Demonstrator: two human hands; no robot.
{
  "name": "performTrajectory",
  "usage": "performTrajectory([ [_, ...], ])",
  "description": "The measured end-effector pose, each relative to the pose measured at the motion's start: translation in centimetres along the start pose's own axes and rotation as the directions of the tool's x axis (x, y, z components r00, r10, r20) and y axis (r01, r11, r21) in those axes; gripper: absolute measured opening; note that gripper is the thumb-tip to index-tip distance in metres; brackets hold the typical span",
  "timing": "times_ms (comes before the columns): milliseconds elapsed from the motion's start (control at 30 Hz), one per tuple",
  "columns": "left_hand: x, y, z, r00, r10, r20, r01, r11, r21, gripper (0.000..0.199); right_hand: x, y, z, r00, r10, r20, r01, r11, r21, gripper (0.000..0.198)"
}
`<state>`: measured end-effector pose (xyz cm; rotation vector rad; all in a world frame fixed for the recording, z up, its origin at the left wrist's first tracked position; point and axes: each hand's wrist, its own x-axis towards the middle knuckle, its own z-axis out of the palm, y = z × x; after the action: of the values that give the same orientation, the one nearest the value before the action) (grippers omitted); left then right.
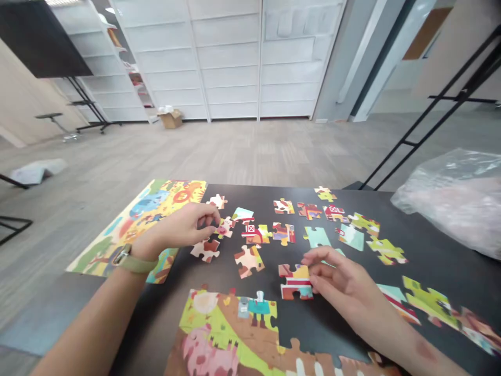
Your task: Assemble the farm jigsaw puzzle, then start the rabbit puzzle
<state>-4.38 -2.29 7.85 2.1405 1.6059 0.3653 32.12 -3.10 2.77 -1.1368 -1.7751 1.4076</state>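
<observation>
My right hand (344, 284) has its thumb and fingers closed on the right edge of a red, yellow and white puzzle piece (295, 282), just above the partly joined puzzle (219, 334) with a pink pig and a brown path. Farther left, the curled fingers of my left hand (191, 222) pinch the edge of a puzzle piece with a pink animal face (225, 227). Close to that hand lie a brown-and-white piece (206, 250) and a pale blue piece (243, 215). A cow-patterned piece (249, 260) lies between the hands.
Several loose pieces, among them a red barn piece (334, 212) and a green one (386, 250), spread over the dark table (250, 193). A picture board with animals (117, 235) lies under my left forearm. A clear plastic bag (454, 198) sits at the right edge.
</observation>
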Motion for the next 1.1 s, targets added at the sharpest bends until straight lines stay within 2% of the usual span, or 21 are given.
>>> performTrajectory([
  [100, -0.9, -0.9, -0.8, 0.989, -0.094, 0.112, 0.090, 0.995, 0.038, 0.014, 0.2, 0.6, 0.0, 0.999, -0.028, -0.035, 0.026, 0.999, -0.037, 0.026],
  [233, -1.4, -1.5, -0.5, 0.956, -0.191, 0.221, 0.183, 0.981, 0.058, 0.032, 0.1, 1.1, 0.0, 0.996, -0.076, -0.039, 0.069, 0.984, -0.165, 0.025],
  [500, -1.3, -0.7, 0.6, 0.943, -0.243, 0.227, 0.234, 0.970, 0.067, 0.032, 0.1, 1.3, -0.4, 0.981, -0.181, -0.073, 0.146, 0.927, -0.345, 0.019],
  [667, -1.3, 0.2, 0.5, 0.947, -0.207, 0.246, 0.211, 0.977, 0.007, 0.030, 0.0, 1.3, -0.5, 0.980, -0.183, -0.077, 0.142, 0.916, -0.374, 0.018],
  [833, -1.3, 1.6, -0.2, 0.957, -0.082, 0.278, 0.125, 0.982, -0.139, 0.022, 0.1, 1.0, -0.5, 0.977, -0.203, -0.058, 0.170, 0.920, -0.353, 0.016],
  [900, -1.2, 2.4, 0.2, 0.973, 0.006, 0.229, 0.059, 0.960, -0.273, 0.028, 0.1, 0.6, -0.4, 0.977, -0.209, -0.038, 0.182, 0.919, -0.350, 0.016],
  [1000, -0.6, 3.9, 2.3, 0.992, 0.090, 0.093, -0.024, 0.836, -0.549, 0.052, -0.1, -0.3, -0.1, 0.982, -0.187, 0.013, 0.181, 0.925, -0.335, 0.018],
  [1100, -0.1, 5.7, 5.7, 0.994, 0.101, 0.049, -0.035, 0.694, -0.719, 0.052, -0.3, -1.2, 0.2, 0.987, -0.154, 0.051, 0.162, 0.933, -0.320, 0.017],
])
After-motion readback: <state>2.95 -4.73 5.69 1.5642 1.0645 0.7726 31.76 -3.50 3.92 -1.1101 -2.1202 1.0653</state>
